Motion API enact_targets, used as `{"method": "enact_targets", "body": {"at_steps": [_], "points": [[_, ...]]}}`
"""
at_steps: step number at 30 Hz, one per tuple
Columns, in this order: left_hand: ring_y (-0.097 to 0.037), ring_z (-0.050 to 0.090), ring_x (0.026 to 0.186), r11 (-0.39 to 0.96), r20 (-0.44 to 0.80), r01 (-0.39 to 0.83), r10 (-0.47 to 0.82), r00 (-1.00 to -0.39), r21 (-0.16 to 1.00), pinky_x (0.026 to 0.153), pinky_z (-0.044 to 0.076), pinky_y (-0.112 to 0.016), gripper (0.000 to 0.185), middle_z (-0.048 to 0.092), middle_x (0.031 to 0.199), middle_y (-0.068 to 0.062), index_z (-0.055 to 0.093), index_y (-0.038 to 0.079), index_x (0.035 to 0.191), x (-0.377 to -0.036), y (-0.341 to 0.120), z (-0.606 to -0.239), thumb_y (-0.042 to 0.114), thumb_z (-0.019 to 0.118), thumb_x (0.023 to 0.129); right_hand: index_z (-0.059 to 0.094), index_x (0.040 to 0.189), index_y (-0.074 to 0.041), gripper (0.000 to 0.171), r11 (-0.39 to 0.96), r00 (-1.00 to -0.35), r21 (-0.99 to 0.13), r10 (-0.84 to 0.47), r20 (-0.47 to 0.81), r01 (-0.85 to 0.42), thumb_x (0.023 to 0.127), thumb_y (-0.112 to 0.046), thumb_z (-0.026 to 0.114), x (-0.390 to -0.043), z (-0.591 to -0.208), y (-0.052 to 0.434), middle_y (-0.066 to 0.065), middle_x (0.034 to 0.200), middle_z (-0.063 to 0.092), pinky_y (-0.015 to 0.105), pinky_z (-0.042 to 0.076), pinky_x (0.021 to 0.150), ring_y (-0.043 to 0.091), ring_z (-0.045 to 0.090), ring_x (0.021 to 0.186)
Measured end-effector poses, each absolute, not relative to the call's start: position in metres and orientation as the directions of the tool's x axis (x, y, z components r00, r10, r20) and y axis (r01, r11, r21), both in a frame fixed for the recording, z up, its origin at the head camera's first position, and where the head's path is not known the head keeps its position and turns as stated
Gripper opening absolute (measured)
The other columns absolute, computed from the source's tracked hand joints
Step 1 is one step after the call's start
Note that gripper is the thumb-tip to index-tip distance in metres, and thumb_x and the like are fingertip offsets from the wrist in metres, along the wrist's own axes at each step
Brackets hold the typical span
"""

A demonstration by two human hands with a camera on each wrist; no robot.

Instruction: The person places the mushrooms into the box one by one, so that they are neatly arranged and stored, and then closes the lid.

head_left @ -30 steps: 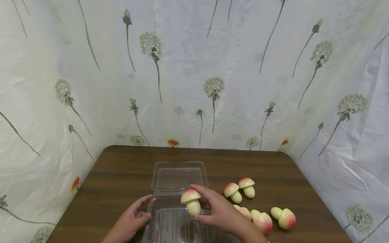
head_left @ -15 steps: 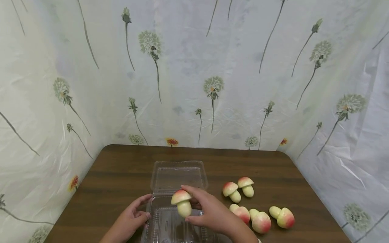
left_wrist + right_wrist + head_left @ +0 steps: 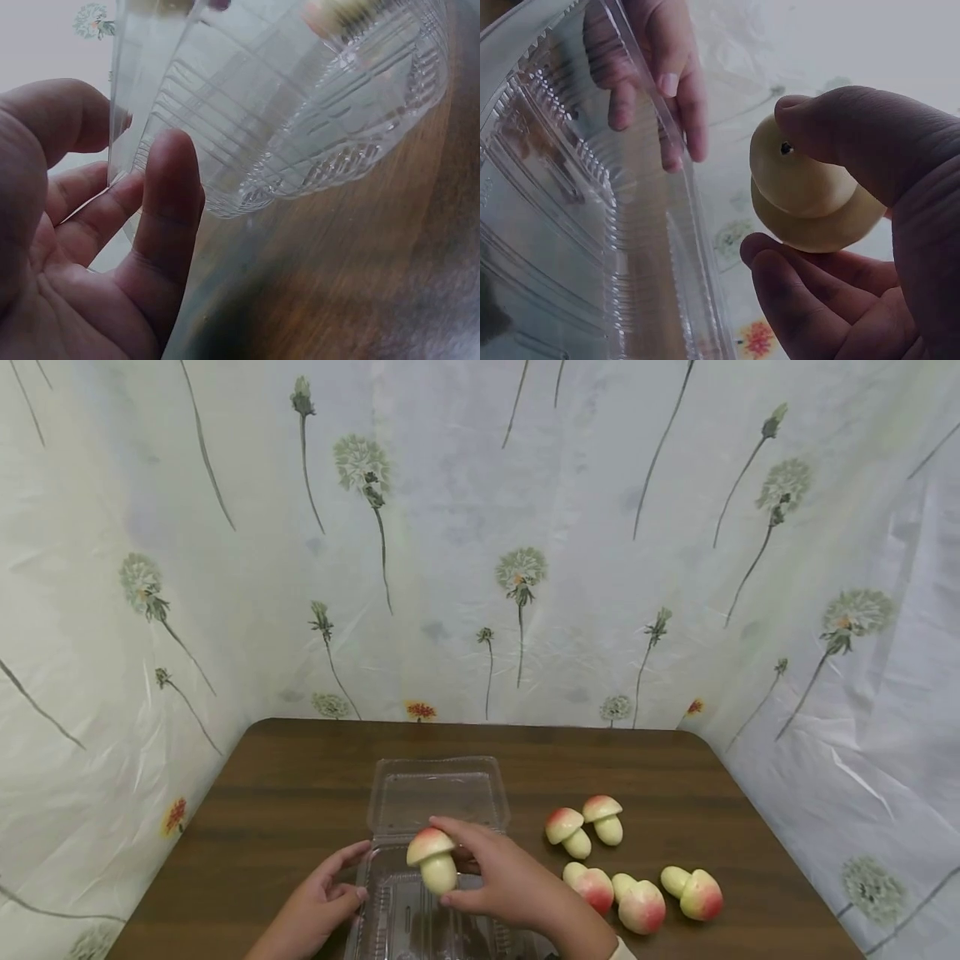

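My right hand [image 3: 491,881] grips a toy mushroom [image 3: 431,858] with a red-and-cream cap, held just above the base of an open clear plastic clamshell box [image 3: 390,918]. In the right wrist view the mushroom [image 3: 810,202] sits between thumb and fingers, over the ribbed box [image 3: 547,225]. My left hand [image 3: 322,906] holds the box's left rim; in the left wrist view its fingers [image 3: 161,210] pinch the clear edge of the box [image 3: 300,112]. The box's lid [image 3: 437,793] lies open toward the back.
Several more toy mushrooms lie on the brown wooden table [image 3: 285,793] to the right of the box: a pair [image 3: 585,827] further back and three [image 3: 641,897] nearer. A floral cloth backdrop [image 3: 480,543] surrounds the table on three sides.
My right hand has carried the mushroom leftward and slightly down over the box base. The left hand has stayed on the box's left rim.
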State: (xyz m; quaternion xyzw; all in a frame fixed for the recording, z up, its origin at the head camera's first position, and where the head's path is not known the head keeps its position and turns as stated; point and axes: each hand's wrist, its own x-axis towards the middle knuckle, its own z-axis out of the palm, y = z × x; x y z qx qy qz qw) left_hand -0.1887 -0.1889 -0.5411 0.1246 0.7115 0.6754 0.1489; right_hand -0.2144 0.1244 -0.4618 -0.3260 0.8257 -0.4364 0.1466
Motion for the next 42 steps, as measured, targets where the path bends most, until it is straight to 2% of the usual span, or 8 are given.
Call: {"method": "enact_targets", "body": {"at_steps": [8, 17, 20, 25, 32, 42], "points": [[-0.014, 0.068, 0.089, 0.071, -0.004, 0.025, 0.383, -0.924, 0.997, 0.073, 0.061, -0.027, 0.068, 0.029, 0.161, -0.037, 0.028, -0.002, 0.161, -0.189, -0.189, -0.542, 0.006, 0.063, 0.103, 0.034, 0.163, -0.031, 0.085, 0.38, -0.713, -0.818, -0.699, 0.051, -0.432, 0.093, -0.024, 0.082, -0.22, -0.466, 0.113, -0.002, 0.16, 0.046, 0.02, 0.053, 0.101, 0.011, 0.064, 0.127], [-0.016, 0.069, 0.092, 0.071, 0.003, 0.034, 0.397, -0.918, 0.997, 0.073, 0.061, -0.026, 0.068, 0.028, 0.161, -0.038, 0.028, -0.002, 0.161, -0.188, -0.19, -0.544, 0.006, 0.063, 0.103, 0.038, 0.162, -0.026, 0.086, 0.414, -0.705, -0.782, -0.708, 0.045, -0.465, 0.09, -0.021, 0.085, -0.224, -0.472, 0.101, -0.001, 0.154, 0.052, 0.019, 0.055, 0.098, 0.007, 0.065, 0.121], [-0.015, 0.068, 0.092, 0.066, -0.002, 0.026, 0.4, -0.916, 0.997, 0.074, 0.061, -0.026, 0.07, 0.027, 0.161, -0.038, 0.027, -0.002, 0.161, -0.188, -0.19, -0.544, 0.007, 0.063, 0.102, 0.038, 0.162, -0.024, 0.086, 0.405, -0.695, -0.796, -0.719, 0.027, -0.45, 0.09, -0.019, 0.085, -0.225, -0.475, 0.099, 0.002, 0.158, 0.049, 0.019, 0.055, 0.098, 0.007, 0.065, 0.121], [-0.014, 0.068, 0.092, 0.063, -0.008, 0.018, 0.394, -0.919, 0.998, 0.073, 0.061, -0.026, 0.07, 0.028, 0.16, -0.038, 0.028, -0.002, 0.161, -0.189, -0.19, -0.544, 0.007, 0.064, 0.102, 0.037, 0.163, -0.018, 0.086, 0.403, -0.682, -0.817, -0.731, -0.017, -0.412, 0.091, -0.017, 0.084, -0.226, -0.48, 0.095, -0.001, 0.158, 0.049, 0.018, 0.054, 0.099, 0.006, 0.064, 0.122], [-0.014, 0.067, 0.091, 0.054, -0.003, 0.02, 0.401, -0.916, 0.998, 0.073, 0.061, -0.026, 0.071, 0.025, 0.161, -0.038, 0.026, -0.003, 0.161, -0.188, -0.191, -0.544, 0.007, 0.064, 0.102, 0.04, 0.161, -0.025, 0.088, 0.427, -0.693, -0.819, -0.719, -0.051, -0.384, 0.088, -0.014, 0.086, -0.224, -0.486, 0.09, -0.009, 0.15, 0.054, 0.018, 0.054, 0.098, 0.005, 0.063, 0.121], [-0.017, 0.068, 0.092, 0.069, -0.001, 0.028, 0.39, -0.921, 0.997, 0.072, 0.062, -0.028, 0.072, 0.027, 0.16, -0.039, 0.027, -0.004, 0.161, -0.188, -0.19, -0.544, 0.006, 0.065, 0.101, 0.043, 0.158, -0.032, 0.089, 0.558, -0.724, -0.717, -0.681, -0.109, -0.417, 0.084, -0.021, 0.09, -0.225, -0.492, 0.086, -0.011, 0.146, 0.057, 0.021, 0.055, 0.093, 0.001, 0.066, 0.111]]}}
